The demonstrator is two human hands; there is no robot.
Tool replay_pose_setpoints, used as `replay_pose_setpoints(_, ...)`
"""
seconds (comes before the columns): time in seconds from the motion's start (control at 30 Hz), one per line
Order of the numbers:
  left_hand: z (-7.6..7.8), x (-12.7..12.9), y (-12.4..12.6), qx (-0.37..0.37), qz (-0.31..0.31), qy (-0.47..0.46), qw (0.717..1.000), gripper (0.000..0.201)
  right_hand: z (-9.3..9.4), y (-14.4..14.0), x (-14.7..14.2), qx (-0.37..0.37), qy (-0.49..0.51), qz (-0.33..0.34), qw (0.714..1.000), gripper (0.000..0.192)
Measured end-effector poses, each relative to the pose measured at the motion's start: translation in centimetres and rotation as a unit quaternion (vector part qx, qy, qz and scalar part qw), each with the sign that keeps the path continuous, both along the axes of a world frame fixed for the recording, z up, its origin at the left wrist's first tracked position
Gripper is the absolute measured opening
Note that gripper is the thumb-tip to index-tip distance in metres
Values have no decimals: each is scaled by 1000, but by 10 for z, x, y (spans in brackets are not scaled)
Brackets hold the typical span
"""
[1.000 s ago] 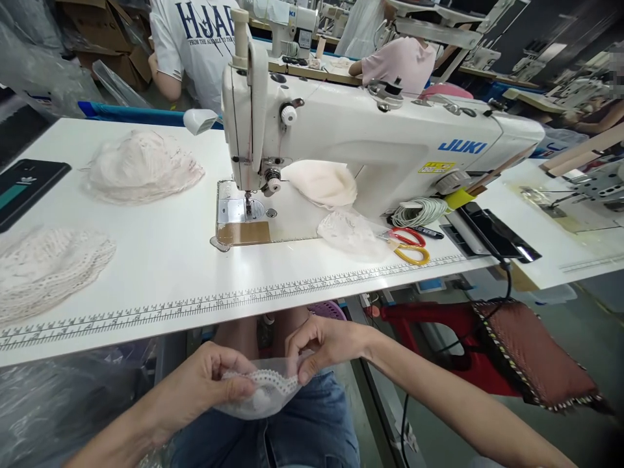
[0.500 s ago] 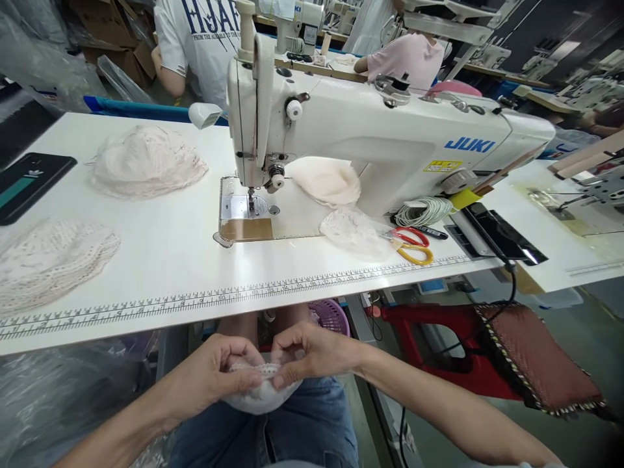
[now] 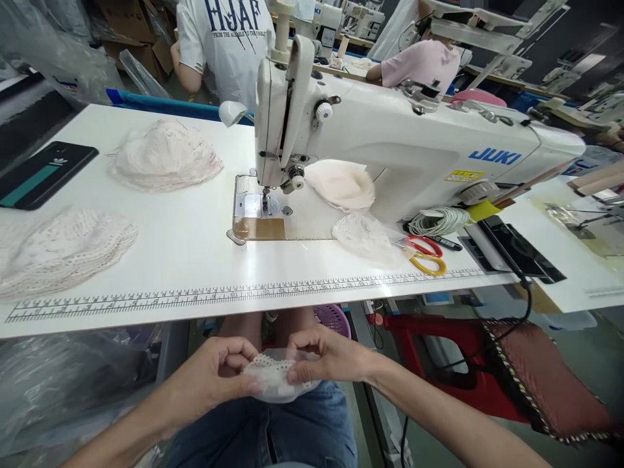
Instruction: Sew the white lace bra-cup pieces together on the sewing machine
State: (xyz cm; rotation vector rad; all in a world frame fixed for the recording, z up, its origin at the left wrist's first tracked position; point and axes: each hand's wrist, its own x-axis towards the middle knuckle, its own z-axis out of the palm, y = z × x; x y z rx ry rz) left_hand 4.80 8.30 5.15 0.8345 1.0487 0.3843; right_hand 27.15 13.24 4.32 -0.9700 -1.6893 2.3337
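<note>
Lace fills the nearest part of the view: a small white lace-trimmed cup piece (image 3: 277, 380) sits over the person's lap, below the front edge of the bench (image 3: 195, 260). The left hand (image 3: 214, 377) pinches its left side between thumb and fingertips, and the right hand (image 3: 326, 357) pinches the scalloped upper edge from the other side, fingers pressed together on the trim. The piece looks very light, thin and floppy, likely to fold or slip unless held at the edge, so the firmer scalloped border seems the best place to grip; the open lace could snag or stretch if pulled hard.

Along the bench's front edge runs a printed ruler (image 3: 219, 296). Farther in, at left, lies a stack of lace pieces (image 3: 63, 250), and beyond it a second, pinker stack (image 3: 166, 156) with a dark phone (image 3: 43, 175) near the left edge. At centre stands a white Juki sewing machine (image 3: 404, 143), its needle (image 3: 264, 200) over the metal plate. Behind the needle rests a pile of padded cups (image 3: 344, 183), with another lace piece (image 3: 365, 234) just in front. Right of that lie red and yellow scissors (image 3: 426, 255) and a coil of white cord (image 3: 436, 221). Past the bench, a person in a white printed T-shirt (image 3: 229, 39) and another in pink (image 3: 424, 62) sit at other machines.
</note>
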Motion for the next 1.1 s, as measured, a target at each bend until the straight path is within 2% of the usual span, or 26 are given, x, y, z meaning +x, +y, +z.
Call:
replay_pose_setpoints(0.33,2,5,-7,12,54,22,998,25,-5,-5,6,7,-5,-14,1000,31)
replay_pose_setpoints(0.47,-1,3,-12,12,75,22,997,28,-6,-4,5,41,1,-14,999,31)
replay_pose_setpoints(0.57,1,3,-13,20,64,30,997,28,-4,-3,3,55,13,11,998,29)
replay_pose_setpoints(0.7,5,5,-10,39,37,33,998,30,2,-2,-6,17,2,33,999,33)
replay_pose_setpoints(0.87,8,4,-5,84,22,51,995,29,1,-5,-20,59,-6,16,998,33)
replay_pose_setpoints(1.1,4,-1,-7,111,18,107,988,29,-2,-4,-21,59,-7,-23,998,36)
